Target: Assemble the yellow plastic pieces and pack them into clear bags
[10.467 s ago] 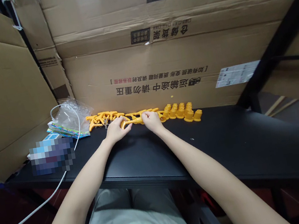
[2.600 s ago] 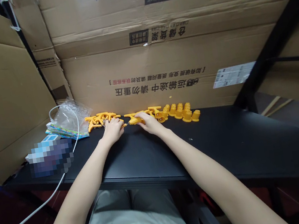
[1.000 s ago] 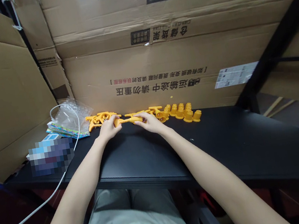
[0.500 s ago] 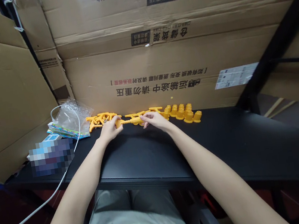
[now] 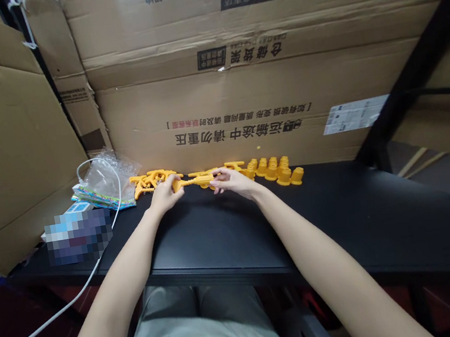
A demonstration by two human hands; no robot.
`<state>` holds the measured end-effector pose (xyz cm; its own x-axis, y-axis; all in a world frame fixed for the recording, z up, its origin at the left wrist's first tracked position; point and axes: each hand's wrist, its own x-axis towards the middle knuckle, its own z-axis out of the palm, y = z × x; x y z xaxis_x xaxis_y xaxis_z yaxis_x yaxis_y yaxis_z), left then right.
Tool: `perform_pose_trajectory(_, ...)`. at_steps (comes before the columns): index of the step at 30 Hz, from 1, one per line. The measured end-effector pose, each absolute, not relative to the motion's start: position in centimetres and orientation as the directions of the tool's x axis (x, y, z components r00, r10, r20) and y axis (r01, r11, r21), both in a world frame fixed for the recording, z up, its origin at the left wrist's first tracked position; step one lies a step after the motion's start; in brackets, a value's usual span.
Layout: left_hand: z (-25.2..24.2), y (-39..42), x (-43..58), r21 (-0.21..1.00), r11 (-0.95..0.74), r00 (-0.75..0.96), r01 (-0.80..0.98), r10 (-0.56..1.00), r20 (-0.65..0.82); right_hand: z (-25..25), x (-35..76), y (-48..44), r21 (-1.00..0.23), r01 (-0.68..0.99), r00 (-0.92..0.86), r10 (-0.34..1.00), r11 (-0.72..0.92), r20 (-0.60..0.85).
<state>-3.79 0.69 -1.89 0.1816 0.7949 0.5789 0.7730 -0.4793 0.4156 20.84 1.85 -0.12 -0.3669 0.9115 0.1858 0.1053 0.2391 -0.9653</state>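
My left hand is closed on the left end of a long yellow plastic piece held just above the black table. My right hand touches the piece's right end with its fingers spread and pointing left. A pile of yellow T-shaped pieces lies just left of my left hand. A cluster of several yellow cone-shaped caps stands right of my right hand, against the cardboard.
Large cardboard boxes wall in the back and left of the table. A clear plastic bag on colourful packets, a white cable and a blurred box sit at the left. A black shelf post slants at the right.
My left hand has taken hold of the long yellow piece's left end. My right hand's fingers have loosened and spread at its right end over the last second.
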Motion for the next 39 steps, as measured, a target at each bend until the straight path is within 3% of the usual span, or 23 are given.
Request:
perform_pose_trajectory(6, -1.4, 0.1, -3.4, 0.325, -0.497, 0.221, 0.804, 0.758, 0.613, -0.3, 19.8, 1.9, -0.978, 0.160, -0.303, 0.950, 0.135, 0.082)
perform_pose_trajectory(10, -1.2, -0.1, -3.2, 0.336, -0.496, 0.214, 0.801, 0.761, 0.613, -0.3, 18.9, 1.5, -0.982, 0.177, -0.188, 0.982, 0.065, 0.032)
perform_pose_trajectory(15, -1.4, 0.0, -3.2, 0.367, -0.484, 0.199, 0.794, 0.778, 0.596, 0.0, 19.0, 1.3, -0.975, 0.224, -0.198, 0.979, -0.012, -0.057)
perform_pose_trajectory(22, -1.7, 0.4, -3.4, 0.388, -0.482, 0.188, 0.785, 0.783, 0.592, -0.2, 20.1, 1.7, -0.976, 0.107, -0.343, 0.928, 0.189, 0.143)
perform_pose_trajectory(34, -1.5, 0.0, -3.1, 0.399, -0.492, 0.190, 0.774, 0.781, 0.595, 0.0, 18.7, 1.1, -0.967, 0.255, -0.171, 0.985, 0.027, -0.018)
perform_pose_trajectory(39, -1.7, 0.3, -3.3, 0.423, -0.502, 0.182, 0.754, 0.779, 0.600, -0.4, 19.7, 1.6, -0.983, 0.123, -0.280, 0.955, 0.138, 0.099)
